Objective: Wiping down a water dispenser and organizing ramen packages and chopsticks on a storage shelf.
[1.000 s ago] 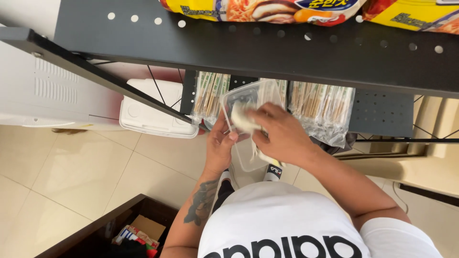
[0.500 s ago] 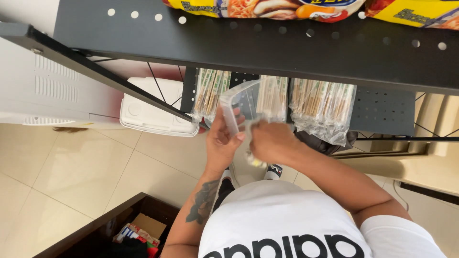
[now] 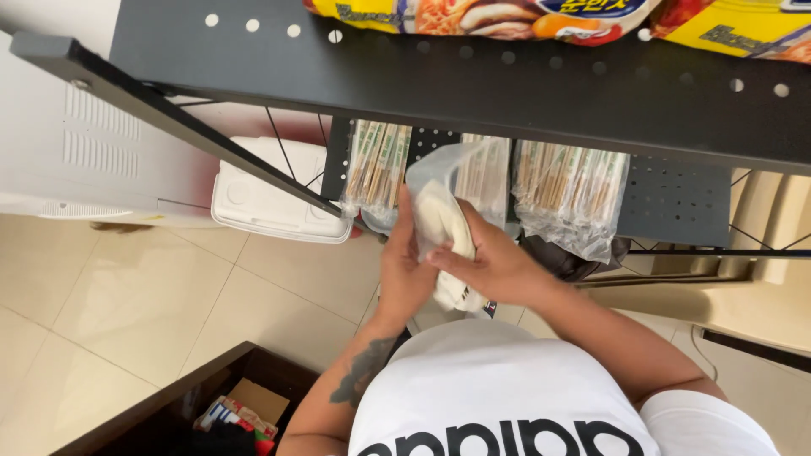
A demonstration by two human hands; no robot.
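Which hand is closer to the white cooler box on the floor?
The left hand. It holds the clear plastic bag on the side facing the white cooler box; the right hand grips the bag on the far side.

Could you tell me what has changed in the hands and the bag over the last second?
The right hand slid from the top of the clear bag down to its lower side. The left hand still grips the bag, and the bundles of chopsticks have not moved.

Probably a small shop: black metal shelf [image 3: 473,80] stocked with noodle packets [image 3: 473,15]
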